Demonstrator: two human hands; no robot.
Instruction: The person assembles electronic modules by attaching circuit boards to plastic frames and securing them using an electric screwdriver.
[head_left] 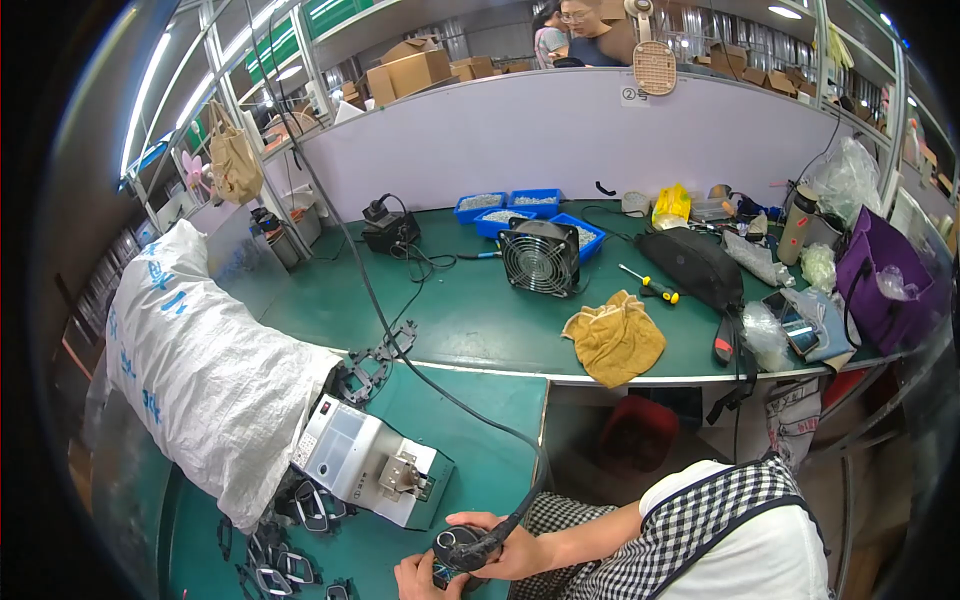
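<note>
At the lower edge, my right hand point(518, 553) is wrapped round a black corded electric screwdriver point(462, 547), seen from above. Its thick cable rises in a long curve toward the upper left. My left hand point(418, 578) is curled just below and left of the tool, holding a small dark part point(443, 572) that is mostly hidden beneath it. Ahead of my hands stands a white and grey screw feeder point(355, 455) with a metal bracket at its near right end. Black plastic frames point(297, 567) lie loose to its left.
A large white woven sack point(215, 370) rests at the left, with black pieces point(372, 368) by its mouth. On the far green bench are a fan point(540, 258), blue screw trays point(482, 204), a mustard cloth point(615, 338), a yellow-handled screwdriver point(660, 290) and a black bag point(690, 265). People stand beyond the partition.
</note>
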